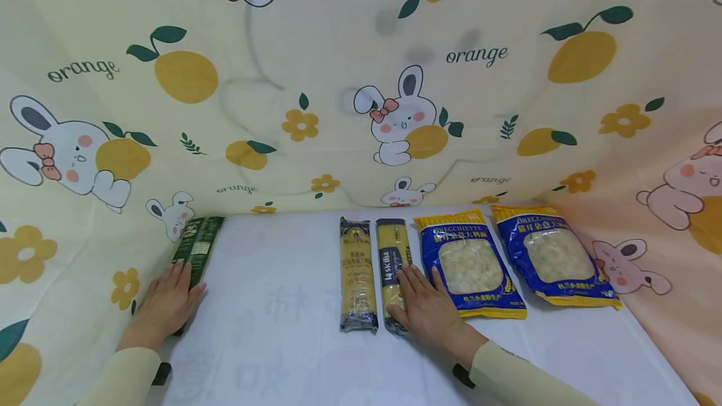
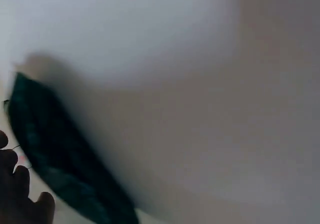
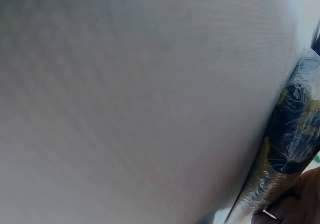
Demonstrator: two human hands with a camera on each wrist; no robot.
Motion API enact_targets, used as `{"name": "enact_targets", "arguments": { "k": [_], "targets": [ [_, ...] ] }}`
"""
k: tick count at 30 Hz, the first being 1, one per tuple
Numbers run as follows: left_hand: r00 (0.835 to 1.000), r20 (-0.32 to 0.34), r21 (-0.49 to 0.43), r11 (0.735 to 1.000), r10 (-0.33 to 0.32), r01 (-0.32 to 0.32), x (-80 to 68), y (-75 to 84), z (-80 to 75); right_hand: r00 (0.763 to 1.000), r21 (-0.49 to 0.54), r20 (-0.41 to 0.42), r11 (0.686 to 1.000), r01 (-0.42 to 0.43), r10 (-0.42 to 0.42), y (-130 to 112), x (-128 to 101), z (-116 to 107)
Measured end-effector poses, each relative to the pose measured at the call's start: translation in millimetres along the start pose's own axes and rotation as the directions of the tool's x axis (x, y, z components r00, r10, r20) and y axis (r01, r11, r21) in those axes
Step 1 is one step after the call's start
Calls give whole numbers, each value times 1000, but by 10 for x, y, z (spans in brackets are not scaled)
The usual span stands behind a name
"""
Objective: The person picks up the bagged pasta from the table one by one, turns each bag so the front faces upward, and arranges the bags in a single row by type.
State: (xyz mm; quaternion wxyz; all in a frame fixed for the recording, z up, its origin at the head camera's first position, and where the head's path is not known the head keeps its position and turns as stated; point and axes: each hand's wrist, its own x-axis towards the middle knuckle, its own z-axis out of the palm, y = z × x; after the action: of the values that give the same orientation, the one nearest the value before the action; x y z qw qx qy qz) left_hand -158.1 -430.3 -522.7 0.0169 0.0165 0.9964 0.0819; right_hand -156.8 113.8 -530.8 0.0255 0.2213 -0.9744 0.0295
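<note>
My left hand [image 1: 169, 299] lies flat with straight fingers on the near end of a dark green packet [image 1: 198, 243] at the table's left edge. The left wrist view shows that green packet [image 2: 60, 164] blurred, with my fingertips [image 2: 20, 194] beside it. My right hand [image 1: 422, 302] rests flat on the near half of a yellow and black spaghetti pack [image 1: 392, 249]. In the right wrist view the pack's crinkled end [image 3: 292, 144] sits just above my fingers [image 3: 295, 206]. A second spaghetti pack [image 1: 357, 271] lies parallel, just left of it.
Two blue and yellow orecchiette bags [image 1: 470, 262] [image 1: 555, 255] lie right of my right hand. The white table [image 1: 271, 306] is enclosed by a printed rabbit-and-orange cloth [image 1: 338, 111] at the back and on both sides.
</note>
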Motion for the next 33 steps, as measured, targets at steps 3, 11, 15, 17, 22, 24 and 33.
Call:
{"name": "enact_targets", "arguments": {
  "k": [3,11,15,17,22,24,33],
  "targets": [
    [997,58,-46,998,-49,51,-10,-60,64,1000,-3,0,1000,-1,1,-5,2,0],
    [994,84,-115,990,-70,80,-44,-69,149,1000,4,-5,1000,-4,4,-19,15,2],
    [994,87,-103,991,-73,82,-41,12,166,1000,12,-17,1000,-3,3,-20,8,11],
    [992,100,-108,990,-75,86,-31,76,163,1000,11,-19,1000,-1,1,-19,7,12],
    [991,122,-106,993,-47,60,-37,296,157,1000,21,-21,1000,3,-2,-20,3,20],
    [993,112,-97,995,-24,35,-56,410,164,1000,21,-19,1000,4,-3,-19,4,24],
    [993,106,-102,994,57,-46,-177,1046,226,1000,17,-4,1000,-3,3,-8,17,32]
  ]
}}
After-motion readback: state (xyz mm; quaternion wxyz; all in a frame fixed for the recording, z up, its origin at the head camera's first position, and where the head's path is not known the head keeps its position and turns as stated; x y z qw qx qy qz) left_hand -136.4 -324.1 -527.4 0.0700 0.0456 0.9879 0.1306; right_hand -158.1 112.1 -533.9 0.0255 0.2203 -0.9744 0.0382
